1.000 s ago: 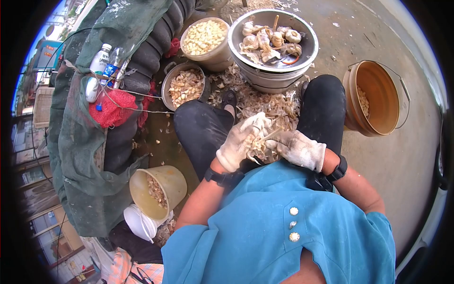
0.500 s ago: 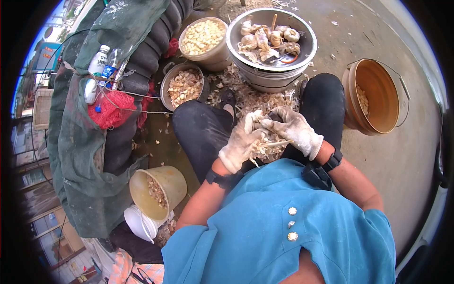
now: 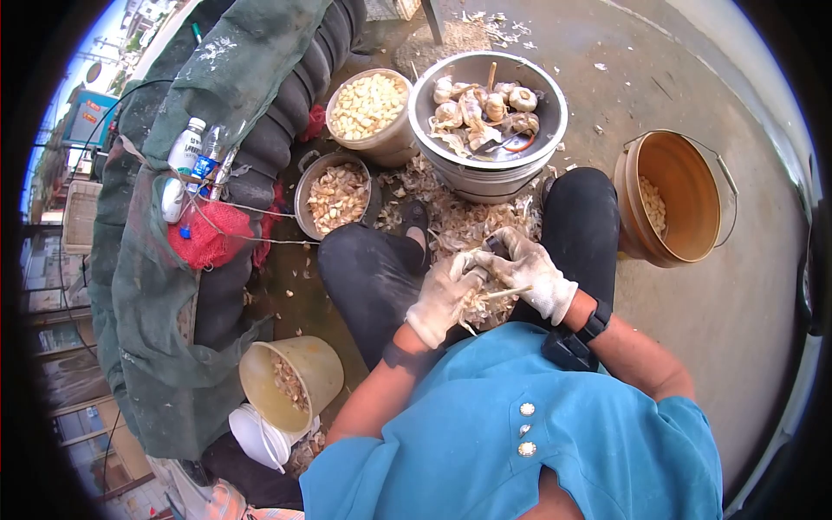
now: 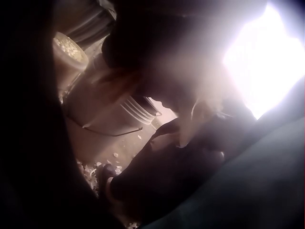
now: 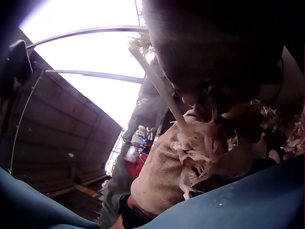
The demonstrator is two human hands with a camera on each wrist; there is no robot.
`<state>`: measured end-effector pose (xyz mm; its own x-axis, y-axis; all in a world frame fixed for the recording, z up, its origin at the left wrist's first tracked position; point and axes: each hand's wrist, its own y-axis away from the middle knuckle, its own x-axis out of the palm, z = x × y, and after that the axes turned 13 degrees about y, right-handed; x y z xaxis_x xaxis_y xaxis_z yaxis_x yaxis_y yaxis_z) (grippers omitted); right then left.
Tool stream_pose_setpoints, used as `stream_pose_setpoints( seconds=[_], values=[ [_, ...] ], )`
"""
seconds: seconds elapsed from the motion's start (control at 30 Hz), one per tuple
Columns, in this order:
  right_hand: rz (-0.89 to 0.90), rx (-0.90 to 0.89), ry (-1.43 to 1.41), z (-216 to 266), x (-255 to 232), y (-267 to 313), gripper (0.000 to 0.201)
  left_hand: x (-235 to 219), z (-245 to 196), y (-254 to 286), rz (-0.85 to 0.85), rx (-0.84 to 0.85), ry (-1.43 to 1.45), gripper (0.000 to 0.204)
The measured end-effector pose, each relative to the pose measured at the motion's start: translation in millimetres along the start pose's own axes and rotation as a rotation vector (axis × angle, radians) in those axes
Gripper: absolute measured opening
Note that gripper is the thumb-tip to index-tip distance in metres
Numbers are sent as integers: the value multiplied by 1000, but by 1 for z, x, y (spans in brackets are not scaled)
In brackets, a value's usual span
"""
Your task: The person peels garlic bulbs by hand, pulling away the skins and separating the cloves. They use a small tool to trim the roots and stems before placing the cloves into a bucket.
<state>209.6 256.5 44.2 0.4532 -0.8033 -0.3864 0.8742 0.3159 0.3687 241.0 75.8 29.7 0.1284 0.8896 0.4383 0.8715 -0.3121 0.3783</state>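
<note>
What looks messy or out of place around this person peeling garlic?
Papery garlic skins lie scattered over the ground between the knees, outside any container. The yellow bucket by the green tarp lies tipped on its side, with garlic pieces inside.

- The left hand, in a pale work glove, is raised in front of the lap between the knees, fingers curled inward and gripping, fingertips pointing toward the other hand.
- The left forearm is bare and runs from the short blue sleeve up to a dark wrist strap.
- The right hand, gloved alike, lies just beside and touching the left, its fingers bent over and closed from above.
- The right forearm is bare, bent at the elbow, with a dark wrist strap carrying a small black unit.
- In the right wrist view the left glove shows as a closed fist.
</note>
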Motion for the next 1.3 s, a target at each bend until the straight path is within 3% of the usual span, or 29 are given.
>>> stream_pose_setpoints(
  seconds=[0.13, 0.4, 0.47, 0.57, 0.6, 0.77, 0.83, 1.1, 1.2, 1.23, 1.3],
  values=[
    [2, -40, 119, 4, -4, -1, 33, 4, 3, -2, -33, 42, -25, 21],
    [-41, 25, -28, -3, 1, -2, 28, 7, 5, -3, -88, 42, 105, 24],
    [27, 75, -200, -2, -1, -2, 27, -1, 4, -5, -33, 102, -210, 27],
    [148, 95, -502, -6, -2, -3, 24, -3, -2, -3, 1, 107, -363, 29],
    [171, 85, -591, -10, -1, -2, 22, -9, 7, -5, -19, 28, -172, 28],
    [197, 57, -800, -17, 2, -3, 16, -8, 5, -3, 84, 1, 248, 29],
    [287, 186, -862, -16, -1, -2, 15, -13, 6, -3, 218, -36, 510, 29],
    [173, 132, -504, -4, -5, 4, 25, -16, 9, -8, 95, -2, 324, 32],
    [10, -39, -178, -23, 10, -5, 30, -13, 5, -12, 59, -1, 165, 32],
    [12, -38, -178, -20, 5, -3, 30, -13, 4, -14, 142, -53, 335, 34],
    [235, 206, -635, -10, -9, 0, 29, -11, 2, -14, 226, -103, 503, 35]
  ],
)
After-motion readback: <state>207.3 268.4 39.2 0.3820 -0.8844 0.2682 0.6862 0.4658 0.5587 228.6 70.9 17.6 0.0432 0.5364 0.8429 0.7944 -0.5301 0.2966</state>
